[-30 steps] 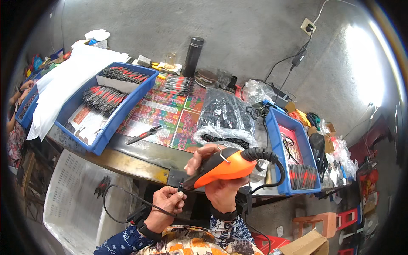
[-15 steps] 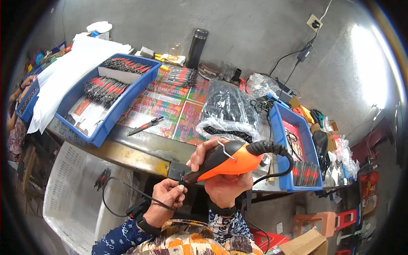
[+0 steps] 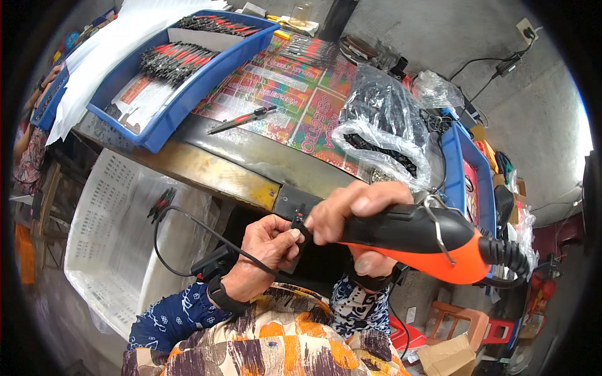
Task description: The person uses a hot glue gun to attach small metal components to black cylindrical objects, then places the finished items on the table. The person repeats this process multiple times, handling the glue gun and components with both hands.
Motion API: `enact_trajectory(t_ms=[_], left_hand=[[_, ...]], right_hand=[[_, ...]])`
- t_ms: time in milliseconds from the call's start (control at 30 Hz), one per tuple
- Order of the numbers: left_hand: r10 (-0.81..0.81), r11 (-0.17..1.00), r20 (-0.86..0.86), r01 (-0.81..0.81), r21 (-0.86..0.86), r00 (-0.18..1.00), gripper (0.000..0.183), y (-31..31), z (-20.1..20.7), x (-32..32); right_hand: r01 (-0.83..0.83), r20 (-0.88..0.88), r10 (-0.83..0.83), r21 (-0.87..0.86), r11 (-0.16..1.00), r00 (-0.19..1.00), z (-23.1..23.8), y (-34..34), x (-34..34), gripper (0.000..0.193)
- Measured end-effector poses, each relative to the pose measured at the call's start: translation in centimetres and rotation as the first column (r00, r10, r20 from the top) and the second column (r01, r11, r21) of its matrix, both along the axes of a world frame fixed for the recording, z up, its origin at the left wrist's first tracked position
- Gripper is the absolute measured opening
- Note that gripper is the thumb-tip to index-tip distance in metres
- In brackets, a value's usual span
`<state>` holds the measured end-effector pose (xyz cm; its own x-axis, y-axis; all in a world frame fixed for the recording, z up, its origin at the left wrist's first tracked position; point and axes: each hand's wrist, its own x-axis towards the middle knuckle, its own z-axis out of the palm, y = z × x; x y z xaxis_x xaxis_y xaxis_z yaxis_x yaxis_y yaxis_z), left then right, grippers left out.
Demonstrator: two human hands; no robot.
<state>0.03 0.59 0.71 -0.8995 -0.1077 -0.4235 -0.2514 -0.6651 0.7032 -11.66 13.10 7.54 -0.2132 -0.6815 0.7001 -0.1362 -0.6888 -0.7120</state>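
Observation:
My right hand (image 3: 360,210) is wrapped around a corded orange-and-black power tool (image 3: 407,235) with a wire hanging hook. The tool's front end points left, toward my left hand (image 3: 266,247), and is partly covered by my right fingers. Thumb and fingers of the left hand pinch a small black piece (image 3: 300,220) right beside the right fingertips; its exact kind does not show. On the bench beyond lies a slim black-and-red pen-like item (image 3: 241,119). Many similar items (image 3: 175,62) are piled in a blue tray (image 3: 153,139) at the left.
A clear plastic bag (image 3: 389,106) with black pieces stands on the bench. A second blue tray (image 3: 456,168) sits to the right. Below the bench at left is a white plastic basket (image 3: 103,235). A black cable (image 3: 213,235) loops by my left wrist. Stools (image 3: 461,323) stand at lower right.
The view has shifted, so the bench sits higher. The power tool now lies more level, its cord end swung to the right. My left hand still pinches the small piece.

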Motion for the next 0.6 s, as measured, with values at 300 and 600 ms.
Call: enact_trajectory(t_ms=[300, 600], left_hand=[[-0.002, 1.000, 0.022, 0.002, 0.004, 1.000, 0.010, 0.2, 0.1, 0.0], [0.034, 0.998, 0.047, -0.037, 0.048, 0.998, 0.008, 0.3, 0.3, 0.0]], right_hand=[[0.452, 0.176, -0.458, 0.079, 0.889, 0.871, 0.4, -1.0, 2.9, 0.036], [0.611, 0.124, -0.633, 0.173, 0.772, 0.765, 0.8, -2.3, 3.9, 0.035]])
